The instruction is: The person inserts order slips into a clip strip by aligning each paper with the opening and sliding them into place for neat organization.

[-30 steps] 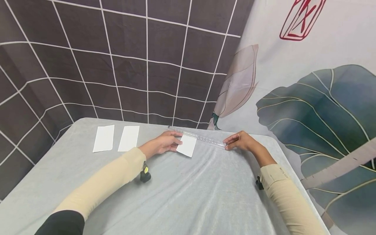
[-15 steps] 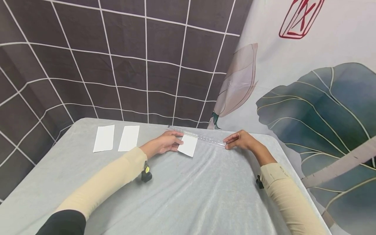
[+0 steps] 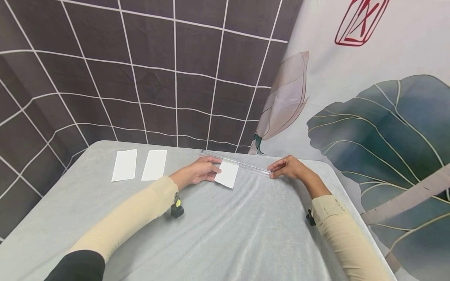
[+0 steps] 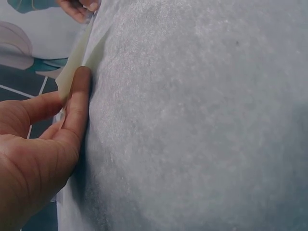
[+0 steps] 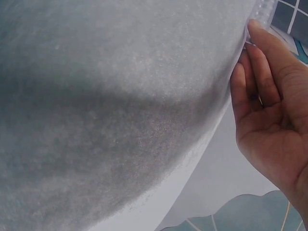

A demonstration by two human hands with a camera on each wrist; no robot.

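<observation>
Narrowly pinched — left grip (image 3: 203, 171): paper (image 3: 227, 175) | right grip (image 3: 287, 168): ruler (image 3: 251, 167) (clear)

A red boxed sign (image 3: 364, 21) is showing up on the white hanging (image 3: 327, 66), and dark lettering (image 3: 340, 205) is running along the right cuff (image 3: 323, 212), apparently too tiny to read.

the left edge of the white card (image 3: 227, 175) is partly hidden by the left fingers (image 3: 212, 160), and just beside them it is unclear whether the card overlaps the clear ruler (image 3: 252, 168) or lies under it. the right fingers (image 3: 278, 164) hide one end of the ruler, which runs out of the right wrist view's top. lettering (image 3: 339, 206) on the cuff (image 3: 320, 206) behind them is too small to read.
</observation>
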